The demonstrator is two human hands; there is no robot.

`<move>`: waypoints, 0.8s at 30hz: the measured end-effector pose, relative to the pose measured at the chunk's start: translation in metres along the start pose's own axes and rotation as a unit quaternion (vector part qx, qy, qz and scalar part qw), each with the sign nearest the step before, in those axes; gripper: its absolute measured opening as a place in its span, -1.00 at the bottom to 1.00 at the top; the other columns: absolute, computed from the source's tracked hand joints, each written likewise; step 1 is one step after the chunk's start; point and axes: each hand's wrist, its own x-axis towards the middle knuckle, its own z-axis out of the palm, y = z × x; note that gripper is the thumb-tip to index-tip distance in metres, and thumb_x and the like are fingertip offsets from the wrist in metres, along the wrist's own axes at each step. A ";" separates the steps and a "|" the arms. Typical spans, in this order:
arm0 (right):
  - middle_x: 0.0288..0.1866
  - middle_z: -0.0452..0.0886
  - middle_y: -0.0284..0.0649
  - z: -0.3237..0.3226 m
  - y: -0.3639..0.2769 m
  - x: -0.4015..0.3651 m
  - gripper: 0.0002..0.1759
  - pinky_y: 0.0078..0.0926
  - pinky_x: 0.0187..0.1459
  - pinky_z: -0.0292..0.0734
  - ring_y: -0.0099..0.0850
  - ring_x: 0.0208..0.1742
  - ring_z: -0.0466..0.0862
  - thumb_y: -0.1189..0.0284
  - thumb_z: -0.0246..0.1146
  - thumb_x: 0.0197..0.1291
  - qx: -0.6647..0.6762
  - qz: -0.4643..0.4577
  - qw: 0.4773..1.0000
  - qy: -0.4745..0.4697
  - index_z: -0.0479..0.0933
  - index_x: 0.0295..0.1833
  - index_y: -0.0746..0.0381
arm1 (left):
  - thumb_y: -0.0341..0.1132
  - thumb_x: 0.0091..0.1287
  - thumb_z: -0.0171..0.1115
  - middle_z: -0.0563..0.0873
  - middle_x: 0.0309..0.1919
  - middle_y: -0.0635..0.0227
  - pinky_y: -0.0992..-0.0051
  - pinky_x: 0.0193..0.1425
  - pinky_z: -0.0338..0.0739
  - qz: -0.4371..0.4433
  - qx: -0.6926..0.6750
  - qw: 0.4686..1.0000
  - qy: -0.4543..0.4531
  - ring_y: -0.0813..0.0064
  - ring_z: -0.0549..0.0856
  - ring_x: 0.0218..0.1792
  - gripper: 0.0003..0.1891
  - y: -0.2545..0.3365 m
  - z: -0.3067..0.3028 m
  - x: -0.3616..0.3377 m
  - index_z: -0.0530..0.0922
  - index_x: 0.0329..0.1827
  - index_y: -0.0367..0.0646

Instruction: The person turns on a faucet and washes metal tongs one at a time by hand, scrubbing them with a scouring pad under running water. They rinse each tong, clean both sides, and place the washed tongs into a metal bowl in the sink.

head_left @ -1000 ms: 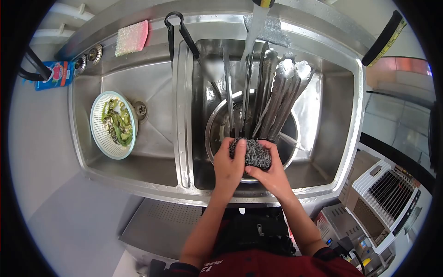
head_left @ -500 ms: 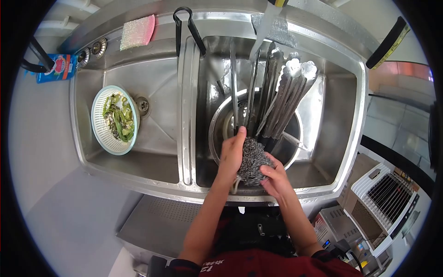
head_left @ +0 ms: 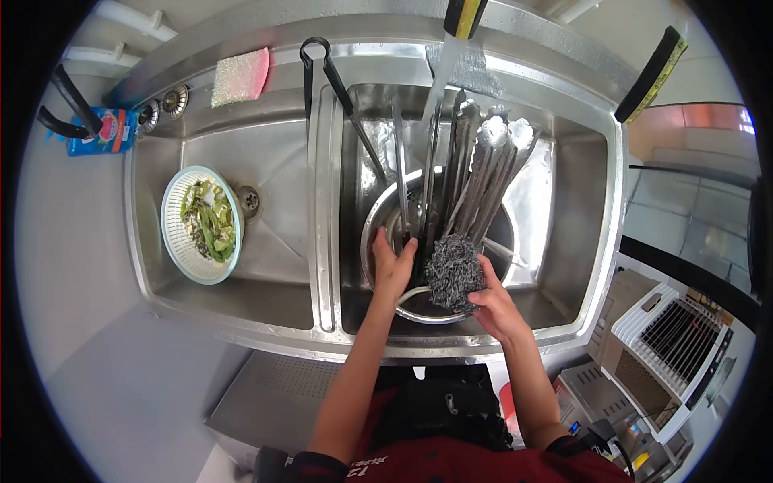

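My right hand (head_left: 499,307) holds a grey steel wool scrubber (head_left: 455,274) between thumb and fingers, over the front of a round metal basin (head_left: 515,221). My left hand (head_left: 392,266) is at the basin's left side with thumb and fingers apart, by the lower end of a long thin metal utensil (head_left: 400,169). Several metal tongs (head_left: 491,165) with scalloped tips lean in the basin, tips pointing away from me. The scrubber partly hides their lower ends. A pale loop, like a cord or thin hose, shows below the scrubber.
Water runs from a tap (head_left: 465,18) into the right sink. Black-handled tongs (head_left: 342,92) hang over its back-left corner. In the left sink stands a strainer basket (head_left: 179,241) with green scraps. A pink sponge (head_left: 259,74) and a grey pad (head_left: 467,71) lie on the back ledge.
My left hand has come off the scrubber and shifted left and slightly down, its fingers spreading. The right hand keeps the scrubber, now a little further right.
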 end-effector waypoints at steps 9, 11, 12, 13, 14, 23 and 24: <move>0.08 0.26 -0.19 -0.023 -0.007 -0.016 -0.37 -0.48 0.07 0.21 -0.40 0.05 0.33 0.53 0.09 -0.10 -0.009 -0.046 0.997 0.056 0.10 0.17 0.17 | -0.31 0.25 -0.04 0.51 -0.63 0.14 0.43 -0.52 0.41 0.122 0.109 0.983 0.077 0.33 0.55 -0.62 -0.79 0.014 -0.001 -0.010 0.43 -0.37 -0.32; 0.09 0.28 -0.17 -0.025 -0.007 -0.017 -0.37 -0.42 0.04 0.26 -0.35 0.07 0.34 0.43 0.14 -0.08 0.105 -0.050 0.992 0.039 0.11 0.17 0.16 | -0.31 0.26 -0.04 0.51 -0.66 0.21 0.49 -0.56 0.39 0.084 0.082 0.992 0.038 0.43 0.53 -0.66 -0.79 0.040 -0.013 -0.027 0.44 -0.35 -0.32; 0.09 0.28 -0.17 -0.024 -0.008 -0.017 -0.37 -0.42 0.04 0.26 -0.35 0.07 0.34 0.43 0.14 -0.08 0.104 -0.050 0.992 0.040 0.11 0.17 0.16 | -0.30 0.26 -0.04 0.50 -0.69 0.28 0.55 -0.60 0.37 0.046 0.055 0.997 0.002 0.53 0.50 -0.70 -0.79 0.054 -0.020 -0.037 0.45 -0.33 -0.31; 0.11 0.28 -0.18 -0.022 -0.009 -0.017 -0.34 -0.32 0.04 0.30 -0.30 0.08 0.35 0.36 0.16 -0.09 0.135 -0.047 0.989 0.032 0.11 0.20 0.14 | -0.30 0.26 -0.04 0.50 -0.69 0.28 0.55 -0.60 0.37 0.047 0.054 0.997 0.002 0.53 0.50 -0.70 -0.79 0.058 -0.027 -0.046 0.45 -0.33 -0.31; 0.13 0.28 -0.20 -0.020 -0.011 -0.016 -0.30 -0.21 0.03 0.33 -0.26 0.09 0.37 0.29 0.18 -0.09 0.165 -0.045 0.985 0.024 0.10 0.22 0.13 | -0.30 0.27 -0.05 0.49 -0.70 0.33 0.59 -0.62 0.35 0.021 0.008 1.000 0.001 0.60 0.49 -0.71 -0.78 0.058 -0.036 -0.055 0.46 -0.31 -0.29; 0.14 0.26 -0.18 0.004 -0.024 -0.003 -0.32 -0.20 0.06 0.27 -0.26 0.10 0.33 0.29 0.10 -0.09 0.083 -0.024 0.996 -0.004 0.09 0.21 0.15 | -0.17 0.33 -0.19 0.40 -0.71 0.55 0.71 -0.60 0.20 -0.049 -0.065 0.994 -0.067 0.77 0.33 -0.68 -0.70 0.082 -0.092 -0.105 0.45 -0.32 -0.20; 0.14 0.27 -0.19 0.016 -0.028 0.002 -0.28 -0.28 0.05 0.25 -0.33 0.09 0.33 0.29 0.09 -0.10 0.065 -0.024 0.997 -0.028 0.05 0.24 0.17 | -0.18 0.33 -0.18 0.41 -0.71 0.53 0.70 -0.60 0.21 -0.037 -0.035 0.996 -0.073 0.76 0.34 -0.67 -0.70 0.092 -0.086 -0.104 0.45 -0.35 -0.21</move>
